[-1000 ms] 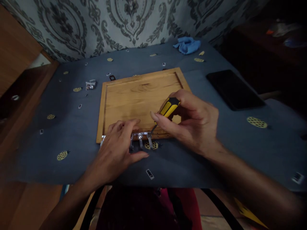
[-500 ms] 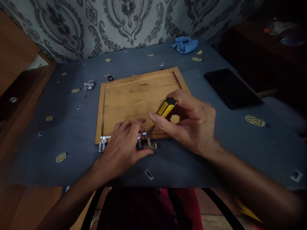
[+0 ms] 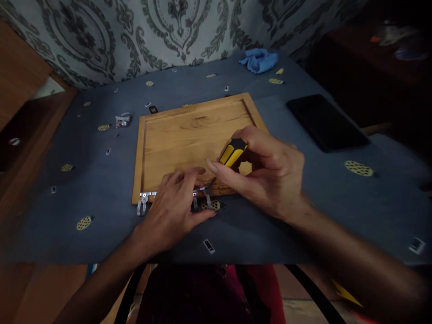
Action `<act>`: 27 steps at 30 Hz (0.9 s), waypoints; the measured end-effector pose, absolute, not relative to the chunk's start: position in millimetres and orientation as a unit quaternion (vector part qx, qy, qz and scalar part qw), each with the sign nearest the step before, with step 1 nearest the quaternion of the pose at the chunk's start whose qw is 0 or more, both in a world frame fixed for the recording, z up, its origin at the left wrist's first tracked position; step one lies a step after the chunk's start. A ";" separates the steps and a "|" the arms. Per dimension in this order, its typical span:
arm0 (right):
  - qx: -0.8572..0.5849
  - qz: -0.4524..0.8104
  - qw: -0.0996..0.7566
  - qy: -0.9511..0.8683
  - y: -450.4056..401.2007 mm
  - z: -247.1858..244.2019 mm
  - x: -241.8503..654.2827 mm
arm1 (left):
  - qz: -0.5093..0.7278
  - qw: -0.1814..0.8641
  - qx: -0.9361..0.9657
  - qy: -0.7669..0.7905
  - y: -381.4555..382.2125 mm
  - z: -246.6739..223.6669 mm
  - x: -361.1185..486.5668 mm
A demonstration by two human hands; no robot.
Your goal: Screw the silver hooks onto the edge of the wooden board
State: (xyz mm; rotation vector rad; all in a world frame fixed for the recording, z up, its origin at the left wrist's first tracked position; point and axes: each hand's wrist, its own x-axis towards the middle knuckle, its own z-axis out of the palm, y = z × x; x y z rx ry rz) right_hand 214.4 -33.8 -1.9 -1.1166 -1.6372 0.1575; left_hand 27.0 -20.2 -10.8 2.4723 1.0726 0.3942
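A wooden board (image 3: pixel 199 130) with a raised frame lies on the cloth-covered table. Along its near edge runs a metal hook rail (image 3: pixel 144 196), its hooks hanging past the wood. My left hand (image 3: pixel 178 198) bends over the rail's middle and hides part of it, with the thumb below the board's edge. In my right hand (image 3: pixel 266 168) is a screwdriver with a yellow and black handle (image 3: pixel 232 152), gripped between thumb and fingers. It slants down so that its tip meets the rail's right end; any screw there is too small to make out.
A loose bundle of metal hooks (image 3: pixel 123 120) rests left of the board. To the right lies a black tablet-like slab (image 3: pixel 327 122). A blue cloth (image 3: pixel 259 60) is crumpled near the patterned wall (image 3: pixel 135 40). Dark hanger tabs (image 3: pixel 153 109) stick out behind the board.
The view has shifted slightly. Both hands stay in place on the rail and the screwdriver, whose handle has barely moved.
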 end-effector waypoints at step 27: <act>-0.476 0.089 0.548 -0.682 -37.7 1.3 213.7 | 0.151 0.183 0.894 0.381 -23.8 -13.7 25.7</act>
